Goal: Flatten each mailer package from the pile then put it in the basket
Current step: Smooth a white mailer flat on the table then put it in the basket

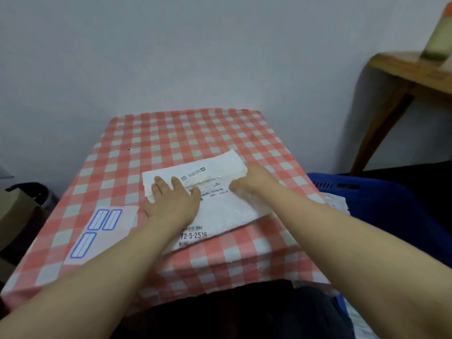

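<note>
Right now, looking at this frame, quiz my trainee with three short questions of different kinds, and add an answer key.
1. True or false: the left hand and the right hand both rest on the white mailer.
2. Where does the blue basket stand? A) to the person's left B) to the person's right C) straight ahead.
3. Fill in: the envelope with blue boxes lies to the ___ of the white mailer.
Key: 1 true; 2 B; 3 left.
</note>
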`<state>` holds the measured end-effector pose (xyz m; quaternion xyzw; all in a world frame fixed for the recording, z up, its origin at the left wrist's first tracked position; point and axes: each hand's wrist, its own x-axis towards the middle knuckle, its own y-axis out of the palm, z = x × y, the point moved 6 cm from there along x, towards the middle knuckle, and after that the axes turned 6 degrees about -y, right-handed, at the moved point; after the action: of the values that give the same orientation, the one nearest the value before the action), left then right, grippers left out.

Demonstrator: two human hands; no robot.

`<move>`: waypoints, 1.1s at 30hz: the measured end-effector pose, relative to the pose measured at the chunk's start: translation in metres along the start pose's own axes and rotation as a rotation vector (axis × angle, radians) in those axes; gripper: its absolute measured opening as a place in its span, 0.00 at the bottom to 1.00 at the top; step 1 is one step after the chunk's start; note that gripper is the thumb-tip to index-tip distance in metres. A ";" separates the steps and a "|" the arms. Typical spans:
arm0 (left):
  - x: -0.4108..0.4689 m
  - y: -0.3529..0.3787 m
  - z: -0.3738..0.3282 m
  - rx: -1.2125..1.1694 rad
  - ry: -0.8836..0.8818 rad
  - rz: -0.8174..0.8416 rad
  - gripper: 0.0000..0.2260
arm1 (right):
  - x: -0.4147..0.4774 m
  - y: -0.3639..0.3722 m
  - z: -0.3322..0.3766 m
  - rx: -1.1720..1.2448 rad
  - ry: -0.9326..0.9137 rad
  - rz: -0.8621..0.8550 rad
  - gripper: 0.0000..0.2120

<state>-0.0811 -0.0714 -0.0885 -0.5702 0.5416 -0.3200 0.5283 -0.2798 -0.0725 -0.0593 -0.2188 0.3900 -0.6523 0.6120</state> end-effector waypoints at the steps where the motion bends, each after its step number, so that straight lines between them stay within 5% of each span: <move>1: -0.004 -0.002 -0.003 0.002 0.014 -0.017 0.31 | -0.006 -0.006 -0.004 0.155 0.020 -0.003 0.15; 7: -0.040 -0.014 -0.075 -0.035 0.200 -0.107 0.30 | -0.031 -0.055 -0.073 0.667 0.200 0.074 0.23; 14: -0.121 0.019 -0.249 -0.018 0.628 -0.085 0.28 | -0.107 -0.146 -0.234 1.127 0.301 -0.456 0.15; 24: -0.164 0.129 -0.376 0.278 0.868 0.133 0.14 | -0.138 -0.142 -0.419 1.218 0.687 -0.900 0.14; 29: -0.154 0.194 -0.415 0.475 0.895 0.304 0.05 | -0.093 -0.132 -0.488 1.010 0.802 -0.858 0.11; 33: -0.133 0.243 -0.440 0.598 0.928 0.372 0.11 | -0.045 -0.123 -0.520 0.899 0.758 -0.763 0.06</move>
<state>-0.5891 -0.0221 -0.1875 -0.0916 0.6938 -0.5772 0.4209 -0.7470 0.0898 -0.2672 0.1766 0.1649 -0.9510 0.1932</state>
